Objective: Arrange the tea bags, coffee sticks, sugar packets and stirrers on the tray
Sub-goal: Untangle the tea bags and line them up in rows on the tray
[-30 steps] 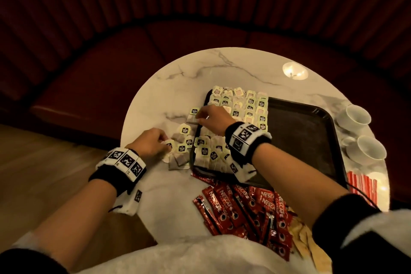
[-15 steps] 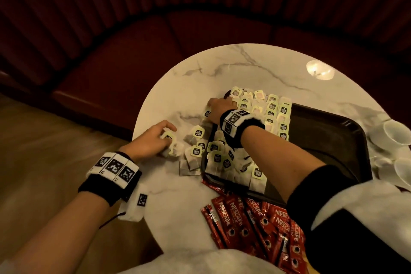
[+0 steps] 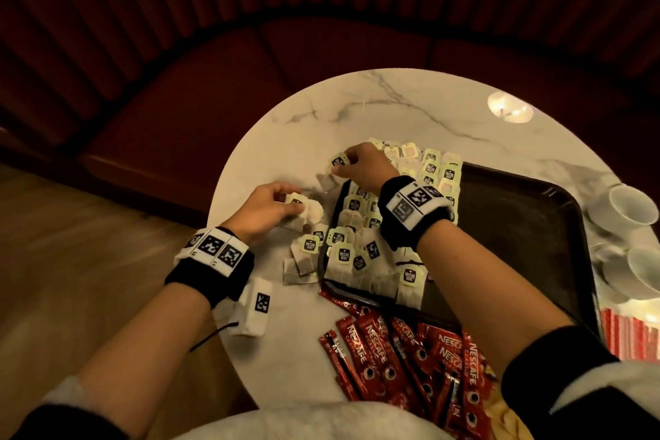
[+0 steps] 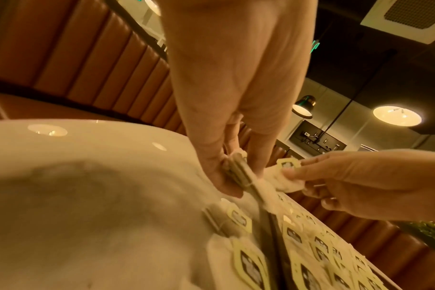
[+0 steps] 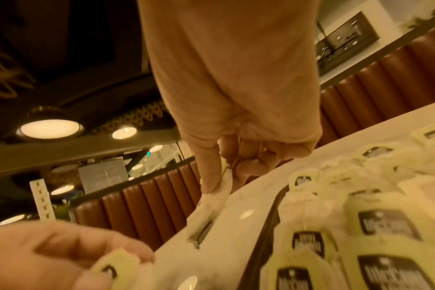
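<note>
Several tea bags with pale green tags cover the left part of the black tray; a few more lie on the table beside its left rim. My left hand pinches one tea bag just left of the tray. At the tray's far left corner my right hand pinches another tea bag by its top, and the bag hangs onto the marble. Red coffee sticks lie heaped at the near edge of the table.
The round marble table stands before a dark red curved bench. Two white cups stand right of the tray, and red-and-white striped packets lie near them. The tray's right half is bare.
My right hand moved from the tea bags on the tray to its far left corner and took hold of a bag. My left hand shifted right toward the tray with its bag.
</note>
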`<action>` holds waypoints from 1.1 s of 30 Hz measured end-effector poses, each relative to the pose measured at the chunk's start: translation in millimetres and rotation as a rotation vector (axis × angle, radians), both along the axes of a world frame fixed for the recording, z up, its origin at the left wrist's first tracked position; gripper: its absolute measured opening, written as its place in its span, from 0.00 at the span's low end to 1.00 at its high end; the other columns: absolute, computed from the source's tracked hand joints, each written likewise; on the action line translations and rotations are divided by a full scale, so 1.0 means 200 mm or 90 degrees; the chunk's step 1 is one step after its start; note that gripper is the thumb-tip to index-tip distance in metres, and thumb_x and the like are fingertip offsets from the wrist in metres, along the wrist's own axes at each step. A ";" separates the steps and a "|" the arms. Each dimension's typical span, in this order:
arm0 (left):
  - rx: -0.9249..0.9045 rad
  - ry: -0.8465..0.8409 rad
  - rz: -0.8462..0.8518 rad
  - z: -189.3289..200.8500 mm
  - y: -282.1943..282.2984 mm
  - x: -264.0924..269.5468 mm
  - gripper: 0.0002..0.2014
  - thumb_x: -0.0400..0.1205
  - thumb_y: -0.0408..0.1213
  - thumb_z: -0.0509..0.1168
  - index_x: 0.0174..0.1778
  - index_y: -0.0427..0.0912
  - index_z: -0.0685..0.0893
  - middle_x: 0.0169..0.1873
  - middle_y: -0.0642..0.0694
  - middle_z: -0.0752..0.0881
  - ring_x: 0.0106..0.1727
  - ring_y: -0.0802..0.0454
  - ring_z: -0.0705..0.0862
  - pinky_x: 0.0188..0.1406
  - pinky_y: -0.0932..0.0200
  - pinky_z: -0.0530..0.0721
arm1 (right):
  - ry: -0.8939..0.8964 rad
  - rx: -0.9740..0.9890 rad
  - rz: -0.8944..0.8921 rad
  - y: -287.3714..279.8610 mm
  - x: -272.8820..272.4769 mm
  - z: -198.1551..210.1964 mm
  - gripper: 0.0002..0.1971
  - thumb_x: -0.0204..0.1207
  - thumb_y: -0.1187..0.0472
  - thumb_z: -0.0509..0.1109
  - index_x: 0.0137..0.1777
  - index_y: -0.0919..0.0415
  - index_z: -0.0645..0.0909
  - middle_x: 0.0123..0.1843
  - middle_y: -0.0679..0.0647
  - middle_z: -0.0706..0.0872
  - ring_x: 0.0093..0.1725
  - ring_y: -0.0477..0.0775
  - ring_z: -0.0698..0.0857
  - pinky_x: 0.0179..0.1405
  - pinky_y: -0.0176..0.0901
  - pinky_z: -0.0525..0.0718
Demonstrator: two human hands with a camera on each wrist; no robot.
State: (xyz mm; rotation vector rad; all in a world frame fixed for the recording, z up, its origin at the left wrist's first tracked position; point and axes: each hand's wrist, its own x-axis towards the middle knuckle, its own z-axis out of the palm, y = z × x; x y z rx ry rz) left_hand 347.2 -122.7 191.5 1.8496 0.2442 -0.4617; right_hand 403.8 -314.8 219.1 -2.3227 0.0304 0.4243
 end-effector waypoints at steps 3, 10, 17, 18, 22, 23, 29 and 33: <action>0.035 0.004 -0.014 -0.05 -0.04 0.01 0.10 0.80 0.21 0.68 0.56 0.34 0.84 0.44 0.40 0.86 0.44 0.47 0.85 0.45 0.62 0.88 | -0.007 0.064 -0.008 -0.06 -0.08 0.05 0.23 0.79 0.61 0.74 0.27 0.57 0.66 0.27 0.51 0.65 0.26 0.49 0.64 0.28 0.43 0.62; 0.375 -0.051 -0.149 -0.16 -0.07 0.03 0.26 0.73 0.38 0.79 0.66 0.40 0.82 0.63 0.37 0.84 0.65 0.39 0.82 0.66 0.44 0.80 | 0.008 0.127 -0.025 -0.14 -0.26 0.06 0.20 0.79 0.60 0.74 0.29 0.50 0.70 0.27 0.47 0.69 0.27 0.46 0.67 0.29 0.39 0.64; 0.422 0.019 -0.147 -0.12 -0.04 0.03 0.19 0.74 0.40 0.79 0.54 0.33 0.84 0.55 0.36 0.87 0.58 0.38 0.84 0.56 0.51 0.81 | 0.054 0.145 0.044 -0.09 -0.36 0.06 0.10 0.78 0.59 0.75 0.44 0.67 0.84 0.39 0.62 0.82 0.37 0.53 0.77 0.39 0.48 0.76; 0.407 0.025 -0.146 -0.12 -0.03 0.03 0.17 0.75 0.39 0.78 0.52 0.32 0.85 0.52 0.35 0.88 0.55 0.39 0.85 0.52 0.51 0.81 | 0.069 0.145 0.070 -0.07 -0.36 0.05 0.11 0.78 0.59 0.75 0.47 0.69 0.84 0.42 0.65 0.85 0.39 0.53 0.80 0.43 0.51 0.81; 0.292 0.017 -0.122 -0.12 0.07 0.01 0.10 0.77 0.36 0.76 0.41 0.34 0.83 0.38 0.39 0.86 0.42 0.43 0.85 0.38 0.60 0.79 | 0.155 0.104 0.226 0.04 -0.39 0.07 0.05 0.77 0.63 0.76 0.47 0.65 0.86 0.41 0.58 0.88 0.38 0.48 0.86 0.41 0.38 0.88; 0.256 0.012 -0.108 -0.11 0.09 -0.01 0.09 0.78 0.34 0.75 0.38 0.38 0.81 0.34 0.43 0.84 0.37 0.49 0.83 0.31 0.67 0.76 | 0.167 0.081 0.252 0.08 -0.39 0.07 0.03 0.77 0.63 0.76 0.44 0.61 0.86 0.38 0.54 0.87 0.37 0.48 0.85 0.38 0.36 0.85; 0.069 0.004 0.034 -0.05 0.19 -0.11 0.04 0.79 0.27 0.72 0.43 0.39 0.83 0.37 0.43 0.86 0.37 0.50 0.83 0.30 0.68 0.80 | 0.136 -0.108 0.315 0.27 -0.36 -0.04 0.24 0.75 0.62 0.77 0.71 0.61 0.79 0.65 0.60 0.84 0.61 0.58 0.84 0.53 0.41 0.81; -0.013 0.037 0.051 -0.05 0.23 -0.18 0.06 0.82 0.29 0.69 0.54 0.34 0.84 0.47 0.37 0.88 0.43 0.47 0.85 0.40 0.58 0.83 | 0.073 -0.285 0.322 0.31 -0.37 -0.14 0.32 0.75 0.56 0.76 0.78 0.56 0.69 0.76 0.61 0.72 0.75 0.64 0.71 0.73 0.55 0.72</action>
